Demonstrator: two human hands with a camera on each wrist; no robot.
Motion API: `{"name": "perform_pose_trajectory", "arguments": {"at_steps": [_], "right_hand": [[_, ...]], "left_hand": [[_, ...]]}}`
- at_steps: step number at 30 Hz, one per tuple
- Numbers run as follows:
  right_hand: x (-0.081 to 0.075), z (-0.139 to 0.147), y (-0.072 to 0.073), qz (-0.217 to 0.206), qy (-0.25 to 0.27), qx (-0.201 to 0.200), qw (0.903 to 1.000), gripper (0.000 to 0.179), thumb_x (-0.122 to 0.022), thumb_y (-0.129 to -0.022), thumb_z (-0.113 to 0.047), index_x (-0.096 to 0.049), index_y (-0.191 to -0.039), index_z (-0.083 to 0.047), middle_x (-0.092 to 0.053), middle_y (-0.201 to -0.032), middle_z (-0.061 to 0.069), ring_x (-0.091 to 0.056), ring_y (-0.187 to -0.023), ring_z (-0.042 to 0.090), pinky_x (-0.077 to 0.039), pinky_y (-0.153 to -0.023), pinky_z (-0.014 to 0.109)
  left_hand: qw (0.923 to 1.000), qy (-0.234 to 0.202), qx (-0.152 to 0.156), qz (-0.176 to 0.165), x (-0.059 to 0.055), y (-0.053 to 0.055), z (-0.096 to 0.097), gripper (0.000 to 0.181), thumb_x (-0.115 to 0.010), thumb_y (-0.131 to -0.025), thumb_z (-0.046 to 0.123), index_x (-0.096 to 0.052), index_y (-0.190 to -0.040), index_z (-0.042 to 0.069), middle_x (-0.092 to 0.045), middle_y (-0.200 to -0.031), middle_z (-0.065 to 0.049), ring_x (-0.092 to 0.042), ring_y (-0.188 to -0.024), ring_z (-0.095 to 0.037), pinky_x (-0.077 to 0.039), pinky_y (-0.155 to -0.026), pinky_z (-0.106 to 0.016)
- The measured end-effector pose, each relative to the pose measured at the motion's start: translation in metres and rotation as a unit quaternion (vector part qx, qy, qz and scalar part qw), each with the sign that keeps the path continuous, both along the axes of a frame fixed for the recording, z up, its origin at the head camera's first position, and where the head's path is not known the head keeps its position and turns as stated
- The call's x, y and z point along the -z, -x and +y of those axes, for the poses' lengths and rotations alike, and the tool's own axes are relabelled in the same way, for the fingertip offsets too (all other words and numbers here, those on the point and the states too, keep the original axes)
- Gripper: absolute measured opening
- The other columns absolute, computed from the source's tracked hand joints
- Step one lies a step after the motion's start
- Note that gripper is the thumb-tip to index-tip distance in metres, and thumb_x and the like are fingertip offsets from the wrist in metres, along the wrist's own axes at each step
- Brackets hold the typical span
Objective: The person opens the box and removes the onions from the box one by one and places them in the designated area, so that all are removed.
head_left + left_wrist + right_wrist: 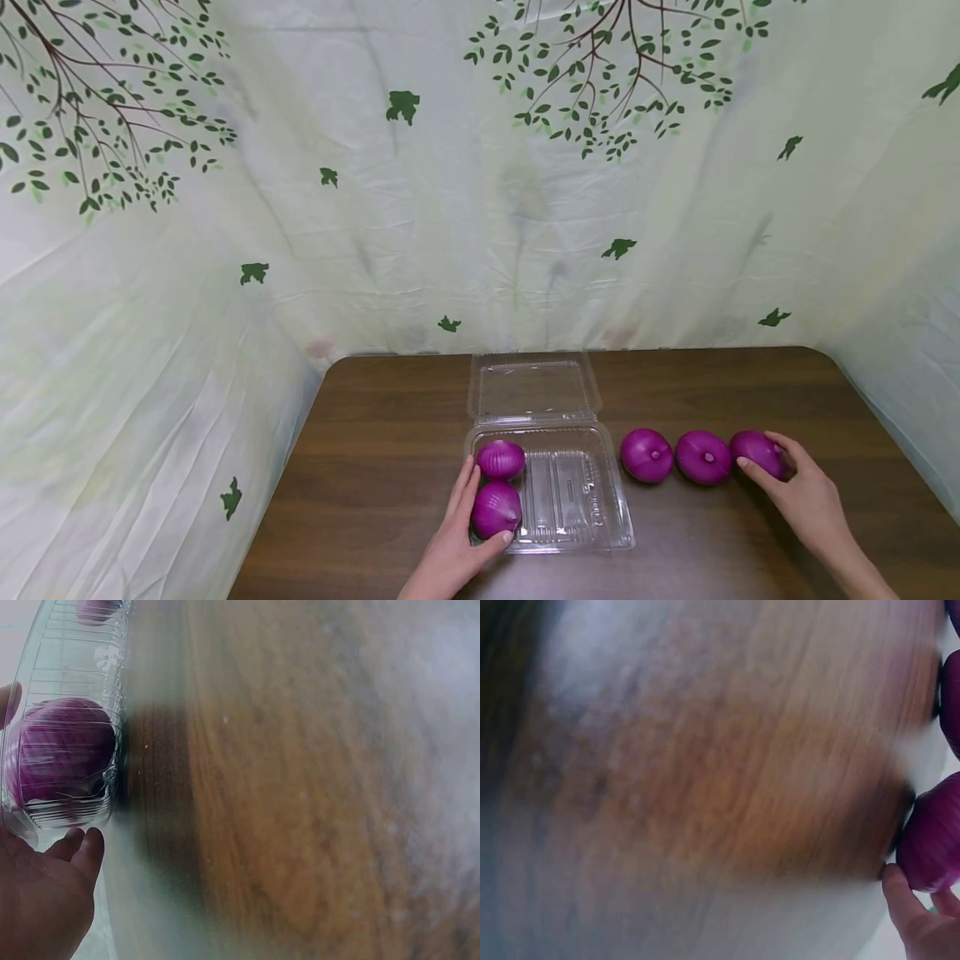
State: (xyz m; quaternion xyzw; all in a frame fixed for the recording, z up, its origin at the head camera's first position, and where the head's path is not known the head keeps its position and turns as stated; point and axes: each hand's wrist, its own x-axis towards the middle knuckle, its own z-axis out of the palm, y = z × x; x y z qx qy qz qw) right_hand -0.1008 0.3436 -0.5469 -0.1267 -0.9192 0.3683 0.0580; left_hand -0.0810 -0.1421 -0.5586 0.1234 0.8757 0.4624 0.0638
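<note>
A person's right grip (808,493) holds the right-hand onion (753,451) on a dark wooden counter (390,433), thumb at its near side and fingertips over its far side, the hold narrowed to the width of the purple bulb. Just left of that grip sit the middle onion (703,457) and the left-hand onion (647,456), the latter beside a clear plastic container (617,508).

At the container's near left corner, the left grip (457,533) is spread wide, fingers fairly straight along the wall and thumb toward the near rim; whether it also presses on a bulb cannot be told. Between its thumb and fingers lies the near onion (497,510), inside the container, with the far onion (501,460) just past it, beside the fingertips. Farther from the left grip, the lid (536,387) lies folded back.

The bulb in the right grip looks firm and modest in weight, likely to bear a sure squeeze, though its smooth, rounded skin could slip or roll if pinched near an end; the widest girth, with thumb and fingers opposed, seems the safest hold. The container appears light and thin-walled, apt to flex or slide, and best steadied gently at its rim or corner.
</note>
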Motion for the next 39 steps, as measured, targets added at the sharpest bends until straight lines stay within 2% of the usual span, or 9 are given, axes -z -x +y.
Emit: {"name": "perform_pose_trajectory", "arguments": {"at_steps": [7, 13, 16, 19, 23, 26, 30, 33, 39], "right_hand": [[0.0, 0.0, -0.006, 0.001, 0.024, -0.004, 0.9997, 0.09, -0.066, -0.091, -0.048, -0.024, -0.152, 0.004, -0.036, -0.141, 0.041, -0.035, -0.127, 0.057, -0.034, -0.089, 0.071], [-0.005, -0.011, -0.013, 0.111, 0.01, 0.012, 0.9937, 0.072, -0.071, -0.091, -0.03, -0.038, -0.146, 0.004, -0.033, -0.148, 0.033, -0.029, -0.134, 0.054, -0.025, -0.1, 0.071], [-0.009, -0.022, -0.016, 0.172, -0.001, 0.012, 0.9851, 0.061, -0.074, -0.089, -0.018, -0.047, -0.141, 0.001, -0.038, -0.148, 0.026, -0.032, -0.133, 0.05, -0.023, -0.107, 0.065], [-0.012, -0.035, -0.017, 0.221, -0.013, -0.006, 0.9751, 0.056, -0.077, -0.084, -0.008, -0.055, -0.135, -0.001, -0.045, -0.145, 0.021, -0.038, -0.128, 0.048, -0.023, -0.113, 0.048], [-0.015, -0.053, -0.019, 0.267, -0.025, -0.037, 0.9626, 0.057, -0.081, -0.077, -0.001, -0.06, -0.13, -0.003, -0.051, -0.14, 0.018, -0.042, -0.124, 0.045, -0.019, -0.11, 0.023], [-0.017, -0.069, -0.021, 0.294, -0.027, -0.056, 0.9536, 0.059, -0.083, -0.072, 0.002, -0.063, -0.128, -0.003, -0.054, -0.137, 0.017, -0.043, -0.123, 0.04, -0.018, -0.109, 0.018], [-0.019, -0.09, -0.025, 0.305, -0.01, -0.087, 0.9483, 0.058, -0.082, -0.071, 0.005, -0.064, -0.126, -0.002, -0.055, -0.136, 0.016, -0.043, -0.128, 0.029, -0.021, -0.109, 0.016], [-0.02, -0.106, -0.028, 0.292, 0.012, -0.112, 0.9498, 0.055, -0.081, -0.074, 0.004, -0.064, -0.126, -0.004, -0.055, -0.137, 0.014, -0.042, -0.13, 0.021, -0.024, -0.109, 0.016], [-0.02, -0.136, -0.028, 0.296, 0.02, -0.154, 0.9426, 0.053, -0.081, -0.074, 0.003, -0.066, -0.125, -0.007, -0.057, -0.135, 0.01, -0.045, -0.127, 0.015, -0.027, -0.108, 0.016]], "left_hand": [[1.0, 0.0, -0.001, 0.005, 0.0, 0.0, 0.0, 0.098, -0.073, -0.085, 0.046, -0.015, -0.159, 0.02, 0.001, -0.164, 0.01, -0.027, -0.14, -0.041, -0.034, -0.094, -0.074], [1.0, 0.0, -0.001, 0.007, 0.0, 0.0, 0.0, 0.098, -0.073, -0.084, 0.045, -0.016, -0.159, 0.019, 0.0, -0.164, 0.009, -0.027, -0.14, -0.041, -0.035, -0.094, -0.073], [1.0, 0.0, -0.002, 0.006, 0.0, 0.0, 0.0, 0.098, -0.073, -0.084, 0.046, -0.016, -0.159, 0.02, 0.0, -0.164, 0.01, -0.027, -0.14, -0.041, -0.035, -0.094, -0.073], [1.0, 0.0, -0.002, 0.005, 0.0, 0.001, 0.0, 0.098, -0.073, -0.084, 0.046, -0.015, -0.159, 0.021, 0.001, -0.164, 0.01, -0.027, -0.14, -0.041, -0.035, -0.095, -0.073], [1.0, 0.002, 0.0, 0.005, -0.001, 0.001, 0.0, 0.098, -0.073, -0.084, 0.046, -0.015, -0.159, 0.021, 0.001, -0.164, 0.01, -0.028, -0.14, -0.041, -0.035, -0.094, -0.074], [1.0, 0.003, 0.0, 0.006, -0.001, 0.001, 0.0, 0.098, -0.073, -0.084, 0.046, -0.016, -0.159, 0.019, 0.0, -0.164, 0.009, -0.027, -0.14, -0.041, -0.035, -0.094, -0.074], [1.0, 0.001, 0.001, 0.009, -0.002, 0.001, 0.001, 0.098, -0.074, -0.084, 0.045, -0.017, -0.159, 0.018, 0.0, -0.165, 0.008, -0.026, -0.141, -0.039, -0.035, -0.096, -0.072], [0.9999, 0.002, 0.001, 0.011, -0.002, 0.001, 0.001, 0.098, -0.074, -0.084, 0.045, -0.017, -0.159, 0.017, -0.001, -0.165, 0.008, -0.026, -0.141, -0.038, -0.035, -0.096, -0.071], [0.9999, 0.007, -0.002, 0.014, -0.002, 0.001, 0.001, 0.099, -0.074, -0.084, 0.046, -0.016, -0.159, 0.018, -0.001, -0.165, 0.007, -0.027, -0.141, -0.038, -0.037, -0.095, -0.071]]}}
